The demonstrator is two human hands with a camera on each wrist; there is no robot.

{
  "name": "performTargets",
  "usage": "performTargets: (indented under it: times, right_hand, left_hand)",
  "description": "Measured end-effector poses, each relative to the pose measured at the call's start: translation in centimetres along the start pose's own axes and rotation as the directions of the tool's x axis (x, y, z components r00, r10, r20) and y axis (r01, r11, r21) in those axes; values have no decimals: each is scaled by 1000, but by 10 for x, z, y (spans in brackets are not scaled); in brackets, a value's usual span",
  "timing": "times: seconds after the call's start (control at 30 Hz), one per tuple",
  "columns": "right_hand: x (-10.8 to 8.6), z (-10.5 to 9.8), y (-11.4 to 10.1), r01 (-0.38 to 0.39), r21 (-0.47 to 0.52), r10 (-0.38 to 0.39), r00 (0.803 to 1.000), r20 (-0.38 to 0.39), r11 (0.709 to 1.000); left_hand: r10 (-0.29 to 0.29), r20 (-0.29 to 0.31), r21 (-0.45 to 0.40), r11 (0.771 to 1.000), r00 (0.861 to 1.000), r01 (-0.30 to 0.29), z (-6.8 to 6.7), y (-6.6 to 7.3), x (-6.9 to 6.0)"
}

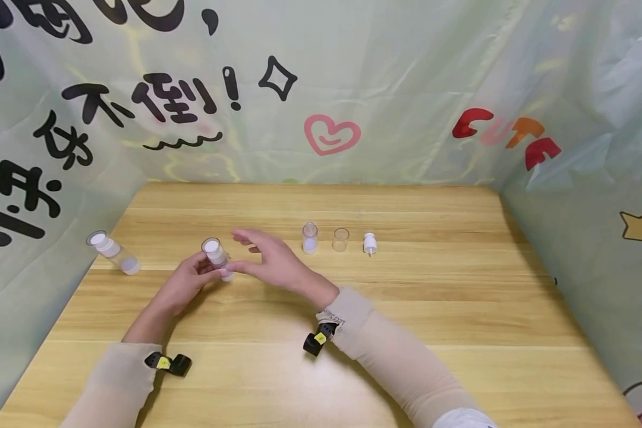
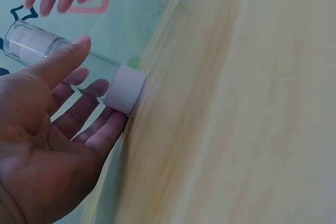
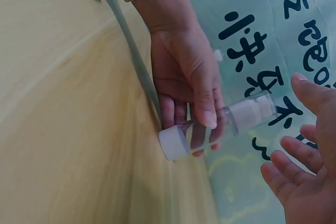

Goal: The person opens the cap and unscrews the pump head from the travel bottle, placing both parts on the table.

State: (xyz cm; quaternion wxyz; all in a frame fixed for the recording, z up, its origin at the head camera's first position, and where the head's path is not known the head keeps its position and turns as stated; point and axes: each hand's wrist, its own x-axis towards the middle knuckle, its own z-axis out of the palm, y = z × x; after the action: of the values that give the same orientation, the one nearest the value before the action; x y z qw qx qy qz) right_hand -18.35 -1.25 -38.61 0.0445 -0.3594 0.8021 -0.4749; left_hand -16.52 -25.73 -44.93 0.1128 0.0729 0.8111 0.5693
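My left hand (image 1: 184, 284) holds a small clear pump bottle (image 1: 214, 252) between thumb and fingers. The bottle has a white pump top under a clear overcap. Its white base (image 2: 125, 88) meets the tabletop in the left wrist view. Just right of it, my right hand (image 1: 275, 261) hovers with fingers spread and holds nothing; the right wrist view shows a gap between its fingers (image 3: 300, 153) and the bottle. Farther right stand a clear bottle body (image 1: 310, 239) without a pump, a clear cap (image 1: 340, 240) and a white pump head (image 1: 370, 244).
A second assembled pump bottle (image 1: 112, 252) stands near the left edge of the wooden table (image 1: 433, 297). Printed fabric walls (image 1: 406, 89) rise behind and at both sides of the table. Each wrist carries a small black camera (image 1: 168, 362).
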Motion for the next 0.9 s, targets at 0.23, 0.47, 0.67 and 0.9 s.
performTargets:
  times: [0.23,0.47,0.67,0.9]
  right_hand:
    - [2,9,4,1,-18,0,1000,18,1000]
    - [2,16,6,-7,-47,8,999,37,999]
    - [1,19,8,22,-78,-18,999,50,997]
    - [-2,21,9,18,-61,-16,999,36,998]
  left_hand:
    - [9,29,-16,1000,1000,-8,6,2,-3]
    - [20,59,-9,1000,998,-20,12,3,-5]
    - [36,72,-8,999,997,-36,17,7,-6]
    - [47,107,-35,998,993,-43,25,8,-4]
